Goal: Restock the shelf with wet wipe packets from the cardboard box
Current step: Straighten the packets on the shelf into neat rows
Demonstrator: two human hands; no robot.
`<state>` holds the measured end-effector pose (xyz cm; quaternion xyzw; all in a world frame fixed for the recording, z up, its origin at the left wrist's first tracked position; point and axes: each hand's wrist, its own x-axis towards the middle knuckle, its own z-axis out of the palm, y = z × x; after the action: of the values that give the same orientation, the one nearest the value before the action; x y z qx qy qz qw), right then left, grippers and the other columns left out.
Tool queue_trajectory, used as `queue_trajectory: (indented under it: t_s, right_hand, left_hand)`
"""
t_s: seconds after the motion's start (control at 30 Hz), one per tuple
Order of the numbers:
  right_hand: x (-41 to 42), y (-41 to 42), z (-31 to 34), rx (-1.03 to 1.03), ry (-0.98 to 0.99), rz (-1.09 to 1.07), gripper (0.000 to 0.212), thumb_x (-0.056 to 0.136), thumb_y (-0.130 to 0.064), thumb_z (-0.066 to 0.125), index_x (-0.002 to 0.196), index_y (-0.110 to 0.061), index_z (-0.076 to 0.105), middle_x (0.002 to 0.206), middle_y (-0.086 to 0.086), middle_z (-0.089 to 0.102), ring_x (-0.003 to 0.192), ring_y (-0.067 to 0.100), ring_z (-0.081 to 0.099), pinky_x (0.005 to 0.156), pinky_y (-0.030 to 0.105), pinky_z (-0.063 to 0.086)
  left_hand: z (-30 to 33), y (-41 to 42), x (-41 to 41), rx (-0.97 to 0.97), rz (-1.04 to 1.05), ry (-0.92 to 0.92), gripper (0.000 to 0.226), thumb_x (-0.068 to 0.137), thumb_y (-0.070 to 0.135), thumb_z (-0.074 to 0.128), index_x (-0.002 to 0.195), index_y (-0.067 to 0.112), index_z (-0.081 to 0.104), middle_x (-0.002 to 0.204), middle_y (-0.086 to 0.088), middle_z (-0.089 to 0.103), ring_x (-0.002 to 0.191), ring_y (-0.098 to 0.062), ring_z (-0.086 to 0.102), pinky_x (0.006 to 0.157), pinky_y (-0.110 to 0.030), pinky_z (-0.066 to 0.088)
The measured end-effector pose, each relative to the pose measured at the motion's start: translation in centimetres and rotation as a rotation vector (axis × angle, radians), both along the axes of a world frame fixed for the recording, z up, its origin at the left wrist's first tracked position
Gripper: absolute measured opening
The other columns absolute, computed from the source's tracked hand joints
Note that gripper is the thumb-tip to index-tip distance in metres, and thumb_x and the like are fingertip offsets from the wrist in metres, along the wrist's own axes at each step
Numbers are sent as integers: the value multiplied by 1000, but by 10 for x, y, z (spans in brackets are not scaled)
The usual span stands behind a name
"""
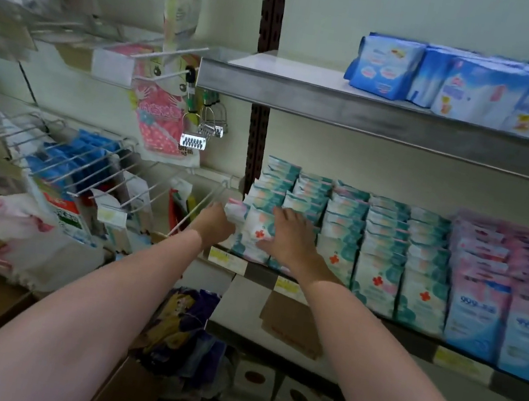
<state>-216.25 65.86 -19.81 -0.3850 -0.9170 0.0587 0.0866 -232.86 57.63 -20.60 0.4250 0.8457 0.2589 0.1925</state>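
The grey metal middle shelf (265,275) is largely stocked with rows of teal-and-white wet wipe packets (383,253). At its left end, the left hand (217,224) grasps one white packet (235,209); the right hand (292,236), grip released, presses the front row. Few gaps appear left. The brown cardboard box (129,390) lies below the shelf.
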Motion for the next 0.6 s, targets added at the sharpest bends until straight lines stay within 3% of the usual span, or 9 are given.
queue_trajectory:
  t_s: [0.03, 0.07, 0.1, 0.13, 0.2, 0.23, 0.4, 0.53, 0.6]
  right_hand:
    - [-3, 2, -3, 13, -33, 4, 83, 83, -55, 70, 147, -17, 33, 144, 8, 43, 132, 30, 39, 107, 43, 31]
    - [-6, 4, -5, 33, -52, 10, 83, 82, -56, 71, 146, -18, 33, 144, 7, 43, 133, 30, 38, 106, 43, 30]
    - [-8, 5, -8, 54, -60, 20, 82, 82, -56, 71, 144, -19, 34, 143, 6, 43, 132, 29, 38, 105, 42, 29]
    - [-11, 6, -10, 70, -57, 29, 81, 81, -56, 72, 143, -19, 35, 143, 5, 44, 131, 28, 37, 104, 42, 29]
    - [-16, 6, -11, 86, -36, 36, 79, 81, -54, 72, 142, -18, 37, 141, 4, 44, 129, 28, 36, 103, 42, 28]
    - [-19, 5, -10, 98, -29, 36, 77, 82, -53, 73, 141, -19, 38, 140, 4, 45, 128, 28, 36, 103, 42, 27]
    - [-30, 4, -6, 101, -48, 59, 70, 83, -43, 72, 141, -19, 42, 136, 7, 46, 127, 28, 35, 106, 42, 28]
    - [-36, 4, -3, -32, -35, 12, 79, 76, -48, 78, 141, -23, 43, 133, 7, 48, 125, 29, 37, 102, 42, 31]
    - [-42, 1, 3, 6, -55, -19, 78, 75, -51, 79, 140, -25, 45, 131, 6, 50, 124, 28, 38, 101, 42, 28]
  left_hand:
    - [-12, -1, -5, -123, -128, 267, 31, 101, 2, 38, 130, -3, 49, 131, -18, 54, 123, -37, 50, 108, -43, 37]
    - [-10, -1, -6, -128, -153, 331, 30, 102, -1, 33, 128, -4, 48, 130, -19, 54, 122, -37, 51, 107, -43, 39]
    - [-6, 0, -3, -98, -57, 152, 28, 103, 2, 34, 124, -3, 52, 122, -16, 59, 114, -33, 57, 101, -38, 45]
    - [8, -1, 2, -29, 74, -173, 23, 103, 9, 39, 115, 2, 57, 107, -11, 64, 98, -25, 63, 85, -31, 51]
    - [16, 2, -3, 68, 118, -210, 20, 99, 24, 51, 94, 8, 61, 78, -1, 61, 68, -13, 59, 58, -21, 45]
    - [17, 5, -6, 26, 73, -166, 22, 97, 28, 54, 90, 9, 62, 74, 0, 61, 65, -13, 58, 55, -22, 44]
    - [22, 6, -22, -12, -3, -166, 26, 95, 31, 59, 100, 5, 64, 88, -6, 65, 81, -24, 65, 69, -34, 55]
    - [22, 4, -30, -19, -52, -176, 33, 97, 28, 55, 111, -1, 63, 84, -7, 60, 64, -18, 55, 50, -24, 43]
    - [23, 1, -31, -17, -73, -170, 35, 99, 28, 53, 112, -3, 63, 81, -6, 58, 65, -20, 57, 54, -24, 44]
